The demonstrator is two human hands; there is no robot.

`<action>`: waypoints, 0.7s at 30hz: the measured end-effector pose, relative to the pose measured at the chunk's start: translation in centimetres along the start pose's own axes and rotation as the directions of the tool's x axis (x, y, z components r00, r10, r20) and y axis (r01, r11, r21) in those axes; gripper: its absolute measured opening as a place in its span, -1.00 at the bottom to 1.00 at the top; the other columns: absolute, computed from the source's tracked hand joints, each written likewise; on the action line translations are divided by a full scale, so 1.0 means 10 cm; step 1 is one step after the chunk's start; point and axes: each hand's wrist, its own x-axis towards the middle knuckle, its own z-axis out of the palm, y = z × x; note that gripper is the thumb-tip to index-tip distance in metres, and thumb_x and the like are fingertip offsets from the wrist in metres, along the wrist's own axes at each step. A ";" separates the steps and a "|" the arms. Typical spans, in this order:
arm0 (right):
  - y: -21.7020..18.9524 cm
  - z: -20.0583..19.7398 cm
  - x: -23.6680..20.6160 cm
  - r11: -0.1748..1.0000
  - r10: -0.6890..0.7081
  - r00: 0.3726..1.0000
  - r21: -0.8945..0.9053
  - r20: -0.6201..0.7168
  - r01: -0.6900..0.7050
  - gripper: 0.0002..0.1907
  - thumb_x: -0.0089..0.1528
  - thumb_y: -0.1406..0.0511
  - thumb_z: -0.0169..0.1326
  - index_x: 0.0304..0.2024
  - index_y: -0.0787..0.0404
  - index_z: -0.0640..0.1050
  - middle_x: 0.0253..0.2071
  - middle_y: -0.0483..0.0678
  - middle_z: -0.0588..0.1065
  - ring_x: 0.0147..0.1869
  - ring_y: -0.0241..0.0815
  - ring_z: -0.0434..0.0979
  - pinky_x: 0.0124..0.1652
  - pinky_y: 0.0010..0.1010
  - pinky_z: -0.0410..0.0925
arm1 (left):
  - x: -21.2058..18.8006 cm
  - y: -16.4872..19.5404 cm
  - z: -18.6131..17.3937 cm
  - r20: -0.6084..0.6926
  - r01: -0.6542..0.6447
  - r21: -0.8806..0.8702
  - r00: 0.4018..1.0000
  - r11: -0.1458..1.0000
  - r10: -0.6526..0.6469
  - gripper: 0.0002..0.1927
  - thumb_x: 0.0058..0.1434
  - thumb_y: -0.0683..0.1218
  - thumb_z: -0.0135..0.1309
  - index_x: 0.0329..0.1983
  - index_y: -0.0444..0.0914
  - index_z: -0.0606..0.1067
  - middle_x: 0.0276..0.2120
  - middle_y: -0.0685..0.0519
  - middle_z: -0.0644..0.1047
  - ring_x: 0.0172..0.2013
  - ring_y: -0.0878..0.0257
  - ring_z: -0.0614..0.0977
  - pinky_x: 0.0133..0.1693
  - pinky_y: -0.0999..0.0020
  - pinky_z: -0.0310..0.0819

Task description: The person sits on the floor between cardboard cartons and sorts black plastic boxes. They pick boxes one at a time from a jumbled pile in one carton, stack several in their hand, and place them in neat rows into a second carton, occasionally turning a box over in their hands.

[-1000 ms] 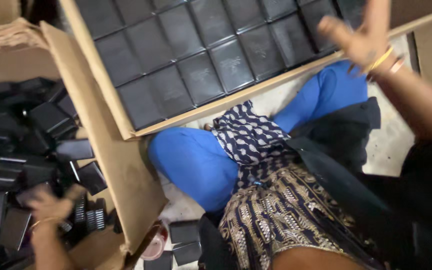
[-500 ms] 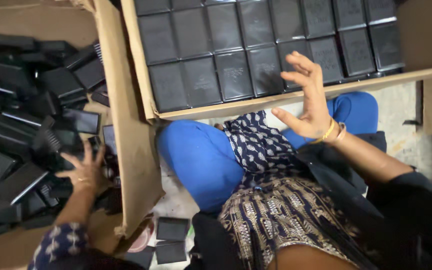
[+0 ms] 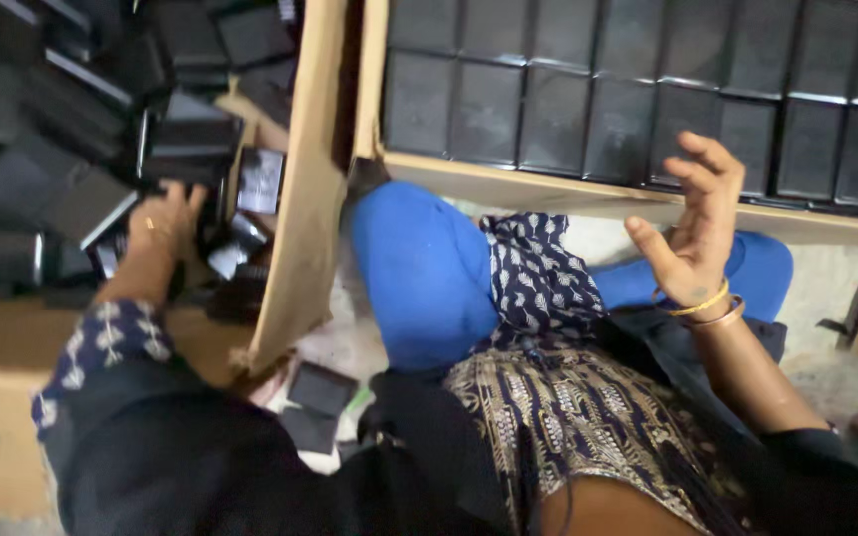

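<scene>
Two cardboard cartons take up most of the view. The right carton (image 3: pixel 588 194) holds flat black boxes (image 3: pixel 558 104) packed edge to edge in tidy rows; every cell that shows is filled, though its far and right parts run out of frame, so whether room is left there cannot be told. The left carton (image 3: pixel 300 238) is the opposite: a loose heap of black cases (image 3: pixel 71 179), tilted and overlapping, plenty of them unsorted by the look of it. Judged from this, the neat side is well filled and the jumbled side has a good deal left. The person sits on the floor (image 3: pixel 826 288) between them, blue-trousered knee (image 3: pixel 419 278) pushed up against the gap where the two carton walls nearly meet; that gap is narrow and dark. The left carton's near wall leans outward, its lower corner crumpled beside two stray black cases (image 3: pixel 318 402) lying on the floor. Open room is tight: lap and knee fill the middle, and the right carton's front rim runs just above the legs. Left hand (image 3: pixel 166 223) reaches down into the heap, fingers curled among the cases, touching them; whether it actually grips one I cannot tell. Right hand (image 3: pixel 692 228) hangs in the air over the right carton's front rim, fingers spread, holding nothing, bangles (image 3: pixel 702 310) at the wrist.
</scene>
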 end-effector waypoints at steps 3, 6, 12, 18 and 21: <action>0.04 -0.03 -0.01 1.000 -0.008 1.000 -0.017 0.023 0.008 -0.44 0.29 0.40 0.29 0.29 0.23 0.36 0.43 0.00 0.14 0.52 -0.14 0.14 0.45 -0.34 0.10 | 0.02 -0.13 -0.12 0.092 -0.062 0.067 0.994 0.996 0.056 0.22 -0.24 0.07 0.56 0.47 0.02 0.12 0.36 -0.26 0.24 0.14 -0.11 0.58 0.03 0.15 0.56; 0.08 -0.05 -0.01 1.000 -0.002 1.000 -0.012 0.029 0.003 -0.46 0.31 0.38 0.29 0.28 0.23 0.37 0.42 -0.01 0.15 0.51 -0.14 0.16 0.45 -0.34 0.13 | 0.03 -0.16 -0.25 0.003 -0.067 0.097 0.998 0.993 0.067 0.22 -0.29 0.14 0.56 0.46 0.10 0.17 0.33 -0.29 0.27 0.17 -0.15 0.54 0.03 0.05 0.56; 0.09 0.03 0.01 0.997 -0.040 0.998 -0.069 0.051 0.044 -0.48 0.31 0.35 0.31 0.25 0.24 0.40 0.39 0.02 0.19 0.48 -0.12 0.19 0.43 -0.29 0.14 | -0.04 0.08 -0.26 -0.050 0.131 0.460 0.991 0.878 -0.122 -0.58 0.43 0.07 0.05 0.35 0.18 0.48 0.10 -0.15 0.42 -0.02 -0.21 0.52 -0.04 -0.55 0.27; 0.08 0.06 0.00 0.991 -0.094 0.993 -0.091 0.071 0.100 -0.52 0.33 0.34 0.31 0.22 0.27 0.43 0.37 0.05 0.20 0.48 -0.08 0.20 0.46 -0.22 0.15 | -0.13 -0.02 -0.25 0.014 -0.005 0.616 1.000 0.788 -0.005 -0.48 0.17 0.16 0.09 0.21 0.00 0.50 0.31 -0.16 0.24 0.22 -0.47 0.24 -0.14 -0.69 0.05; 0.04 0.06 0.01 0.991 -0.104 0.992 -0.083 0.065 0.109 -0.55 0.32 0.35 0.30 0.20 0.28 0.44 0.34 0.05 0.23 0.45 -0.08 0.24 0.44 -0.23 0.17 | -0.26 -0.16 -0.54 -0.045 0.019 0.363 0.999 0.932 -0.003 -0.35 0.12 0.29 0.19 0.23 -0.06 0.55 0.29 -0.06 0.33 0.27 -0.45 0.25 0.08 -0.55 0.22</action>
